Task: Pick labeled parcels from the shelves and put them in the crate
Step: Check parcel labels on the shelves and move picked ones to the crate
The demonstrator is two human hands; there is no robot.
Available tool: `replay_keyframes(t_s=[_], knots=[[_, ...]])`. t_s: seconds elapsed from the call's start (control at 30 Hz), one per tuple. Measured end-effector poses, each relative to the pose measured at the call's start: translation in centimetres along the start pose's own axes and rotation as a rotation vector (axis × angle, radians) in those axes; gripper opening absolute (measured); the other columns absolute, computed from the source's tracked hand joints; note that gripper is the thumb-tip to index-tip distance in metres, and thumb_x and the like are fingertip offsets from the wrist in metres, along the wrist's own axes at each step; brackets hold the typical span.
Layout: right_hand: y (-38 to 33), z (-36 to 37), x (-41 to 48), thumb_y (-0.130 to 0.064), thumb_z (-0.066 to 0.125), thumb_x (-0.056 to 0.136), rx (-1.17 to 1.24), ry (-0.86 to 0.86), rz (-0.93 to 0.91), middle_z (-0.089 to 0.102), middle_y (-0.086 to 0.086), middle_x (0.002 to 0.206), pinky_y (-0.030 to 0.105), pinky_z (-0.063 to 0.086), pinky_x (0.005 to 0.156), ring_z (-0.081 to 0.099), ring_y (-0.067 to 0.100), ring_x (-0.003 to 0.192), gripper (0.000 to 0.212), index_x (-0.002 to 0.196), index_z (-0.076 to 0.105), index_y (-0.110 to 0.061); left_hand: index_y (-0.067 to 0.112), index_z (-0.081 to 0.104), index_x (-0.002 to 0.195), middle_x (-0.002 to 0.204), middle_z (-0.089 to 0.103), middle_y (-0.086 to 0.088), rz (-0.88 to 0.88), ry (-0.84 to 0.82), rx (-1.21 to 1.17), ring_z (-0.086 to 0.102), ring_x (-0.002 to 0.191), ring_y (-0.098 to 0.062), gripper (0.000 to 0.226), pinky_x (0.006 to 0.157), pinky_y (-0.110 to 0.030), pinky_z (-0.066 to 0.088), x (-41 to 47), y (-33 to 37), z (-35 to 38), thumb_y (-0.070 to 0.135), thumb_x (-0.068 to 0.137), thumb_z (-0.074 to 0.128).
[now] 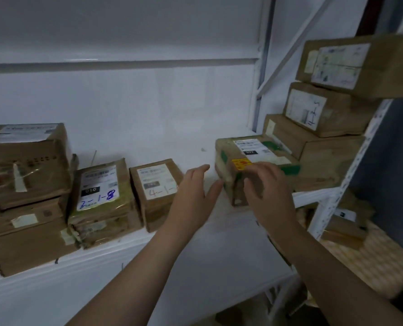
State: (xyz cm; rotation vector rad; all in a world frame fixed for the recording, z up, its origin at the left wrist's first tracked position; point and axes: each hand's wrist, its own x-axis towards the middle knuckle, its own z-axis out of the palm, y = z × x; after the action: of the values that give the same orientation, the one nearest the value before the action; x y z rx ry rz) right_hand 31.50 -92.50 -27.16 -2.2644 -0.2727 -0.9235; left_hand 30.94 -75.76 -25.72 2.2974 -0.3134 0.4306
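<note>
Reaching in with both hands for the small parcel (250, 152) with the yellow sticker and green tape. Sits toward the front of the white shelf (224, 231), right next to the stack of boxes (325, 156) on its right side. Holds the left hand (192, 198) wide, fingers straight, just off the parcel's left face and gripping nothing. Curls the right hand (268, 194) over the near top corner; too blurred to tell whether closed on the carton yet. Looks like the start of a pick, with no crate in sight. Could go wrong by lifting on the right-hand hold alone: might twist the parcel loose and drop it over the shelf lip. Could also scrape against the stack on the way out and unsettle the upper boxes. Worth setting the left palm against the side before pulling.
</note>
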Motion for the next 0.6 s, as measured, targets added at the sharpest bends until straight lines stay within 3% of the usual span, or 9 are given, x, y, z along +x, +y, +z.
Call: replay_keyframes(t_s=[0.07,0.13,0.27,0.37,0.53,0.6], knots=[[2.2,-1.6,0.1,-0.018,0.056,0.091,-0.030,0.000,0.074,0.056,0.006,0.121,0.038,0.047,0.094,0.052,0.024,0.113,0.024,0.113,0.063,-0.013,0.014,0.035,0.142,0.142,0.041,-0.005,-0.084,-0.056,-0.070,0.038,0.130,-0.018,0.055,0.100,-0.025,0.032,1.8,1.3,2.4,0.040,0.096,0.047],[4.1,-2.9,0.5,-0.017,0.058,0.091,-0.046,0.000,0.168,0.051,0.005,0.128,0.036,0.046,0.095,0.049,0.023,0.118,0.027,0.119,0.059,-0.015,0.012,0.033,0.142,0.139,0.043,-0.007,-0.141,-0.088,-0.120,0.039,0.130,-0.024,0.059,0.100,-0.032,0.035,3.9,2.4,4.5,0.046,0.096,0.045],[7.0,-4.4,1.4,-0.021,0.056,0.093,-0.028,-0.058,0.316,0.049,0.002,0.131,0.035,0.050,0.092,0.051,0.020,0.115,0.037,0.129,0.051,-0.017,0.013,0.029,0.142,0.133,0.047,-0.012,-0.354,-0.070,-0.223,0.049,0.118,-0.031,0.066,0.097,-0.042,0.044,7.3,3.5,7.7,0.049,0.091,0.050],[8.2,-4.8,1.6,-0.025,0.056,0.095,0.064,-0.157,0.360,0.054,-0.003,0.131,0.035,0.051,0.093,0.054,0.015,0.114,0.043,0.136,0.044,-0.019,0.013,0.038,0.134,0.125,0.057,-0.009,-0.493,-0.063,-0.372,0.058,0.106,-0.028,0.062,0.092,-0.045,0.050,7.8,3.1,8.6,0.049,0.087,0.055],[9.2,-4.8,1.3,-0.036,0.052,0.095,0.278,-0.198,0.364,0.054,-0.004,0.132,0.037,0.048,0.100,0.050,0.012,0.122,0.044,0.137,0.044,-0.022,0.023,0.044,0.118,0.112,0.057,0.000,-0.450,0.058,-0.480,0.055,0.095,-0.018,0.032,0.082,-0.033,0.047,5.5,3.2,8.9,0.043,0.094,0.051],[9.2,-4.9,1.1,-0.038,0.050,0.096,0.318,-0.190,0.361,0.056,-0.002,0.127,0.034,0.049,0.097,0.053,0.013,0.118,0.039,0.130,0.049,-0.020,0.027,0.043,0.122,0.112,0.057,0.005,-0.389,0.102,-0.569,0.057,0.097,-0.014,0.031,0.083,-0.032,0.048,4.0,3.5,8.7,0.039,0.095,0.051]])
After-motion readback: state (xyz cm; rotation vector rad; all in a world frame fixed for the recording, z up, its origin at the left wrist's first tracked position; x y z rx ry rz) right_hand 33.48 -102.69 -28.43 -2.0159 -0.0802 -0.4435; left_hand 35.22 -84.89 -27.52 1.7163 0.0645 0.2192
